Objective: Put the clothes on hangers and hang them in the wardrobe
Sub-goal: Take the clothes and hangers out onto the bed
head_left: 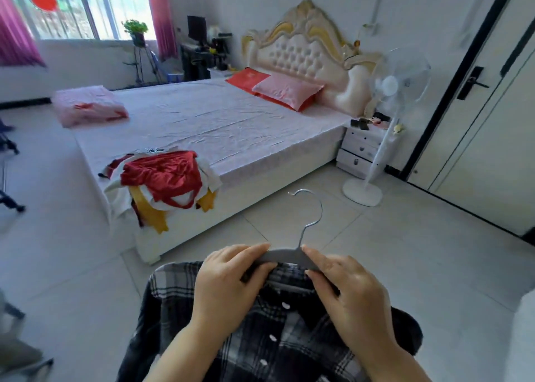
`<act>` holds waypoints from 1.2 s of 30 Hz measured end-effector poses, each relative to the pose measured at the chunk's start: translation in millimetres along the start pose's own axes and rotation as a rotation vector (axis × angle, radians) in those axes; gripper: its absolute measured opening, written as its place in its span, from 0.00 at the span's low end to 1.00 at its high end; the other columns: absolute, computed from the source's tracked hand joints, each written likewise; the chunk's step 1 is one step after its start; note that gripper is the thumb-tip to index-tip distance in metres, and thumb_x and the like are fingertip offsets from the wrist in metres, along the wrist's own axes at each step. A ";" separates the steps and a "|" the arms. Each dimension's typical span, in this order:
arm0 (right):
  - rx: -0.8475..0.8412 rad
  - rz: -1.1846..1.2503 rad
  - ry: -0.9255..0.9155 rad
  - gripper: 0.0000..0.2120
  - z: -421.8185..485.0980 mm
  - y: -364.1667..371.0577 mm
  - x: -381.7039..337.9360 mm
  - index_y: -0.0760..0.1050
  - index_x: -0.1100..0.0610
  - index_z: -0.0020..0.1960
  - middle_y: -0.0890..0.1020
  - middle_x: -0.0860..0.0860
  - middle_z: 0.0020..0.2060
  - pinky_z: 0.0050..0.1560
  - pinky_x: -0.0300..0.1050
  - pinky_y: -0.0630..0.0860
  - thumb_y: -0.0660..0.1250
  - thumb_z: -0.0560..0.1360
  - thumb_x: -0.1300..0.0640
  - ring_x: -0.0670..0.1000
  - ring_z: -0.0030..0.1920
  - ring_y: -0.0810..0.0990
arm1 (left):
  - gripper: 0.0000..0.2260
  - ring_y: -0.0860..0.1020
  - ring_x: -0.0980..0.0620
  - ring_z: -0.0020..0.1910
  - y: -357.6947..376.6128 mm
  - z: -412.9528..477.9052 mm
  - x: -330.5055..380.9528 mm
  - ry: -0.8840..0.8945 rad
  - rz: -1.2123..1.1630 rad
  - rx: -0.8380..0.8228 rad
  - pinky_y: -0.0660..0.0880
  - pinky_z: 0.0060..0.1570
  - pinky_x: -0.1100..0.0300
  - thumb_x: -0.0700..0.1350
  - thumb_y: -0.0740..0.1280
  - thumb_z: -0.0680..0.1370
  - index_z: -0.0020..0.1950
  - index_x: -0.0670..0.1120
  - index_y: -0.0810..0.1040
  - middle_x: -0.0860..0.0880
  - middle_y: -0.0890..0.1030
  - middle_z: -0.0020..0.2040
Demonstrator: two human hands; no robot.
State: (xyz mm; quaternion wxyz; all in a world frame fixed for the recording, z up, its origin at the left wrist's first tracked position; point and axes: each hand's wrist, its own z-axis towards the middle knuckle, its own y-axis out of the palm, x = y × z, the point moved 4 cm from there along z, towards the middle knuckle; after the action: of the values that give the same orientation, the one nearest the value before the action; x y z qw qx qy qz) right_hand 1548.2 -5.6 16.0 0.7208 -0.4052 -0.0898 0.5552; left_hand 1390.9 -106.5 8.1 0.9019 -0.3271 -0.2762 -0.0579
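Over tiled floor [405, 251], left hand [228, 283] and right hand [347, 292] pinch hanger [285, 255] in plaid shirt [260, 338].

The one wide head camera looked forward and down, close over the hanger [285, 255], toward the bed's [220, 126] near corner.

The shirt [168, 300], lower centre of the frame, is plaid in black, grey and white, with white buttons. The hanger [285, 255], centre, has a grey body and a silver hook. The pile of clothes [162, 176], centre left, is red, yellow and white. The bed sheet [217, 121] is pale pink. The pillows [286, 90], upper centre, are pink over red. The headboard [304, 48] is cream with a diamond-tufted pattern and gold trim. The folded blanket [86, 106], left, is pink with red markings. The curtains [162, 13], upper left, are magenta. The fan [396, 83], right, is white. The floor [72, 265] has light grey tiles. The door [498, 135], right edge, is white with a black frame and handle.
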 end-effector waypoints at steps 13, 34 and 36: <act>-0.061 0.229 -0.190 0.23 171.2 182.7 8.6 0.80 0.47 0.57 0.82 0.44 0.40 0.28 0.39 0.77 0.78 0.64 0.59 0.45 0.33 0.79 | 0.13 0.81 0.54 0.40 5.7 103.2 -166.7 -0.270 0.144 0.188 0.80 0.41 0.51 0.45 0.77 0.66 0.49 0.48 0.83 0.53 0.83 0.44; -0.161 0.464 -0.359 0.24 480.2 460.5 47.2 0.80 0.45 0.56 0.82 0.44 0.40 0.31 0.39 0.78 0.78 0.63 0.60 0.46 0.35 0.81 | 0.12 0.79 0.58 0.41 45.5 353.1 -419.5 -0.479 0.295 0.370 0.76 0.44 0.64 0.45 0.76 0.67 0.49 0.50 0.83 0.56 0.82 0.44; -0.167 0.459 -0.374 0.24 506.6 495.5 42.8 0.80 0.45 0.56 0.82 0.44 0.40 0.30 0.39 0.78 0.79 0.63 0.61 0.46 0.35 0.81 | 0.12 0.80 0.57 0.42 45.4 377.3 -456.0 -0.478 0.280 0.371 0.78 0.44 0.58 0.45 0.76 0.67 0.49 0.49 0.83 0.55 0.83 0.44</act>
State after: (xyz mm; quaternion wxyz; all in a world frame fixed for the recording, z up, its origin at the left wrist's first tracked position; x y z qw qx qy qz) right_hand 909.9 304.5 -4.6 0.5117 -0.3634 -0.1723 0.7593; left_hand 846.7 128.8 -22.6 0.8550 -0.1966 -0.4381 0.1960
